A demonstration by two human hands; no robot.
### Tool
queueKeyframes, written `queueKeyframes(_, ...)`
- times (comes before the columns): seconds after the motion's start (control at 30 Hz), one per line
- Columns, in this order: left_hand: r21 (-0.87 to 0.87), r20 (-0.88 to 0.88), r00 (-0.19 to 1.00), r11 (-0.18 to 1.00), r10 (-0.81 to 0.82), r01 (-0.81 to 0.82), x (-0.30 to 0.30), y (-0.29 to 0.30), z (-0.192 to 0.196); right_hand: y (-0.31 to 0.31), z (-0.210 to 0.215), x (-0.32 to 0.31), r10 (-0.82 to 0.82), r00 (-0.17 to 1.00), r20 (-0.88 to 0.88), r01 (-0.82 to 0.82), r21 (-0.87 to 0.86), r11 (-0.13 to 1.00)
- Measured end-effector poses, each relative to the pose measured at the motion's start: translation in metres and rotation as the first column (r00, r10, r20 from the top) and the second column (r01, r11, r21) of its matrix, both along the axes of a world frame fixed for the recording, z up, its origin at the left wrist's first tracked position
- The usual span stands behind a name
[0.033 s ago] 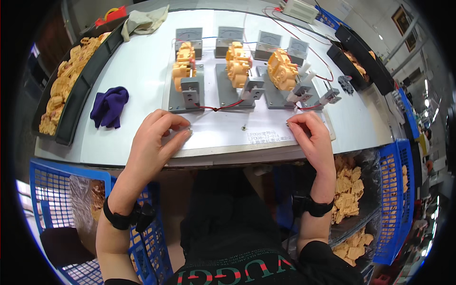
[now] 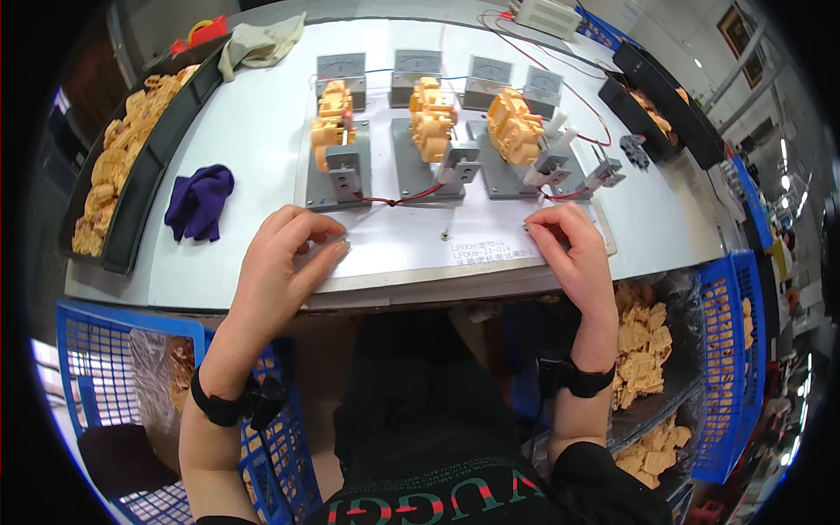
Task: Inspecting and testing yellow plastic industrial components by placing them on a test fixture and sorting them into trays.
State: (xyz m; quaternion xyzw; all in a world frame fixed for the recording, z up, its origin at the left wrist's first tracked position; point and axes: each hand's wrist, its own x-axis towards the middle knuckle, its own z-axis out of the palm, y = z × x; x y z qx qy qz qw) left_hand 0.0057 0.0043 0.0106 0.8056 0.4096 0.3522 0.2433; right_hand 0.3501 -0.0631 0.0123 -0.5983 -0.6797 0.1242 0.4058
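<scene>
Three grey test fixtures stand in a row on a grey plate (image 2: pixel 394 254), each carrying a yellow-orange plastic gear unit: left (image 2: pixel 331 122), middle (image 2: pixel 430 107), right (image 2: pixel 514 127). A red wire (image 2: pixel 398 199) runs along their fronts. My left hand (image 2: pixel 284 262) rests at the plate's near left edge below the left fixture, fingers curled, tips on the plate. My right hand (image 2: pixel 570 249) sits below the right fixture, thumb and fingers pinched together on the white label sheet (image 2: pixel 481 245). Nothing shows in either hand.
Several small grey meters (image 2: pixel 416 66) line up behind the fixtures. A black tray of yellow parts (image 2: pixel 122 166) lies at the left, a purple cloth (image 2: pixel 199 201) beside it. Black trays (image 2: pixel 656 96) are at the right. Blue crates (image 2: pixel 726 350) with yellow parts sit below the table.
</scene>
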Motion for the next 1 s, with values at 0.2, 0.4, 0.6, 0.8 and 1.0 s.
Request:
queueKeyframes(0.2, -0.001, -0.015, 1.0, 1.0, 0.016, -0.016, -0.0017, -0.0028, -0.0024, 0.0016, -0.0019, -0.0004, 0.03, 0.999, -0.027, -0.029, 0.012, 0.999)
queueKeyframes(0.4, -0.063, -0.03, 0.998, 0.997, 0.046, -0.048, 0.0009, -0.0028, -0.0002, 0.0012, -0.003, 0.0027, 0.014, 1.0, -0.01, -0.014, 0.008, 1.0)
queueKeyframes(0.6, -0.037, -0.038, 0.997, 0.997, 0.068, -0.07, 0.0045, -0.0031, 0.0033, 0.0017, -0.002, 0.0042, 0.023, 1.0, -0.008, -0.023, 0.041, 0.999)
queueKeyframes(0.8, -0.076, -0.024, 0.997, 0.994, 0.071, -0.073, 0.0037, -0.0061, 0.0022, -0.0003, -0.0006, 0.0022, 0.039, 0.999, 0.01, -0.039, 0.063, 0.997)
queueKeyframes(1.0, -0.034, -0.025, 0.998, 0.997, 0.061, -0.062, -0.0018, -0.0067, 0.0049, -0.0003, 0.0001, -0.004, 0.018, 1.0, -0.02, -0.018, -0.008, 1.0)
